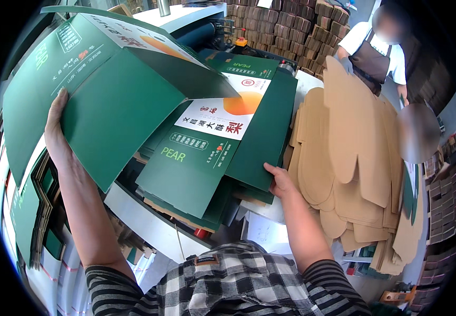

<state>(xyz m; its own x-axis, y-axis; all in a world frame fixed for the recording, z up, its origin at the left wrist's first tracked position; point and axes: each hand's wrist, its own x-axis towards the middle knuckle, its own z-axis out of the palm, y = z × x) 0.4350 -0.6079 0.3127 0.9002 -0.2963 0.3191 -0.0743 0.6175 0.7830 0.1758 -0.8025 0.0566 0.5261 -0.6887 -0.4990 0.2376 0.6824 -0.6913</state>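
A large green printed carton sheet (pixel 125 97) stands tilted at the left, folded along its creases, with an orange fruit picture on its white panel. My left hand (pixel 55 117) is closed on its near left edge; the fingers are mostly hidden behind the board. A second green carton sheet (pixel 193 166) lies flat on a stack in the middle. My right hand (pixel 281 181) pinches that sheet's right flap at the near corner, thumb on top and fingers underneath. The tilted sheet's far right corner overlaps the flat one; whether they touch, I cannot tell.
Brown cardboard blanks (pixel 338 174) are piled to the right of the green stack. Behind it stands a machine with a dark roller (pixel 193 36). Folded green cartons (pixel 36 210) stand at the left. Across the brown pile, a person (pixel 375 52) holds a brown blank; bundled cardboard (pixel 275 23) lines the back.
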